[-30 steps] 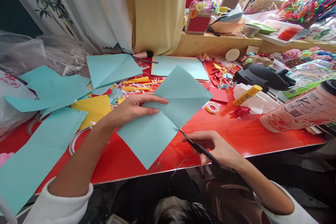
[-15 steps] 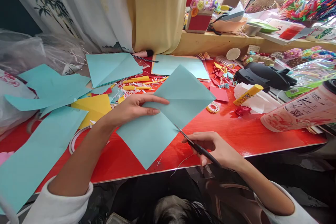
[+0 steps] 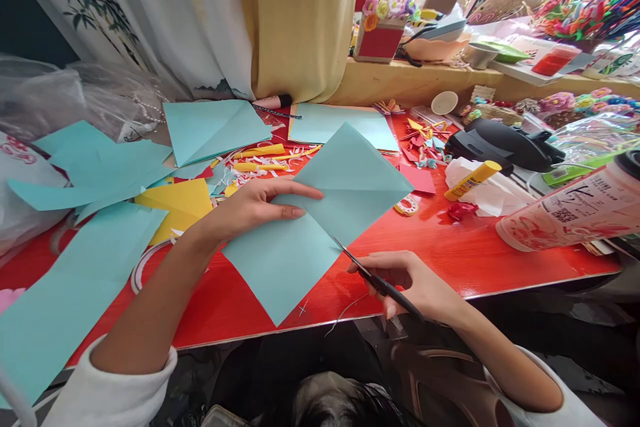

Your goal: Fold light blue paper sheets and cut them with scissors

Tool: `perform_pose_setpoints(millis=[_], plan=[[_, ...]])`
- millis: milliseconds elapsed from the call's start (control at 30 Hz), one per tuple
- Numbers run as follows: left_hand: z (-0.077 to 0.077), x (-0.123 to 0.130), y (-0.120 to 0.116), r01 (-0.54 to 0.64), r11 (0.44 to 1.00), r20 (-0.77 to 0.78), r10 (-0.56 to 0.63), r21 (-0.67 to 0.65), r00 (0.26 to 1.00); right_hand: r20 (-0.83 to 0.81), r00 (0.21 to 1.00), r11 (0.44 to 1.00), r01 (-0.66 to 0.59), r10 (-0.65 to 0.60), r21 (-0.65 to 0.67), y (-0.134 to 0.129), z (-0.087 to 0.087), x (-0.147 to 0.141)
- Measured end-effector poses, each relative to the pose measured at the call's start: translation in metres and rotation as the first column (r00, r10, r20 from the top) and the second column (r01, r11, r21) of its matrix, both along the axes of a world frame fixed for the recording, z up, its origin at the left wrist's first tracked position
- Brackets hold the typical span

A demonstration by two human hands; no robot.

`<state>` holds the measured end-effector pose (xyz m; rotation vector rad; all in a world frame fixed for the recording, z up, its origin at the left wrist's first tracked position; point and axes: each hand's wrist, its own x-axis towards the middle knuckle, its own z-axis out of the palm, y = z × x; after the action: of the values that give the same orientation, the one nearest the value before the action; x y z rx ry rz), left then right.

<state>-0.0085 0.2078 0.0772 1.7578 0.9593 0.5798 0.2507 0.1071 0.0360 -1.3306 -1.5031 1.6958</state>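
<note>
A light blue sheet of paper (image 3: 280, 267) lies over the table's front part, cut along a line between its lower-left half and its upper-right half (image 3: 357, 180). My left hand (image 3: 265, 203) grips it at the far end of the cut, thumb and forefinger stretched along the surface. Black-handled scissors (image 3: 373, 277) are in my right hand (image 3: 407, 283), fingers wrapped round the handles. Their blade tips meet the paper at the near end of the cut, with the blades close together. My left hand's other fingers are hidden beneath the paper.
On the red table (image 3: 430, 253), more blue sheets (image 3: 215, 130) and yellow paper (image 3: 183, 207) lie left and behind. Paper scraps, a glue stick (image 3: 473, 180), a tape roll (image 3: 406, 205) and a pink cup (image 3: 570, 207) are around. A plastic bag (image 3: 30, 180) sits left.
The two halves of the paper have spread very slightly: the right corner shifts right and the near corner moves a little down. Both hands and the scissors stay nearly still.
</note>
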Motion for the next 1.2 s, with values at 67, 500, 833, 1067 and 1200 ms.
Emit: perform_pose_setpoints(millis=[67, 500, 833, 1067, 1200], plan=[[0.000, 0.001, 0.000, -0.006, 1.000, 0.010, 0.006, -0.001, 1.000, 0.004, 1.000, 1.000, 0.004, -0.004, -0.005, 0.000, 0.000, 0.000], [0.001, -0.001, 0.000, -0.007, 1.000, 0.001, 0.007, 0.001, 1.000, -0.026, 1.000, 0.999, 0.013, -0.014, -0.035, -0.002, -0.003, -0.002], [0.002, 0.000, 0.000, 0.014, 1.000, 0.028, -0.013, -0.016, 1.000, -0.058, 0.997, 0.998, 0.058, -0.058, -0.003, -0.007, -0.008, -0.005], [0.001, -0.002, 0.001, 0.026, 1.000, 0.005, -0.026, -0.007, 1.000, -0.060, 0.996, 0.996, 0.068, -0.072, -0.054, -0.006, -0.005, -0.006], [-0.001, -0.001, 0.002, 0.086, 0.996, -0.014, -0.086, -0.005, 0.996, -0.071, 0.994, 0.992, 0.071, -0.079, -0.099, -0.004, 0.000, -0.010]])
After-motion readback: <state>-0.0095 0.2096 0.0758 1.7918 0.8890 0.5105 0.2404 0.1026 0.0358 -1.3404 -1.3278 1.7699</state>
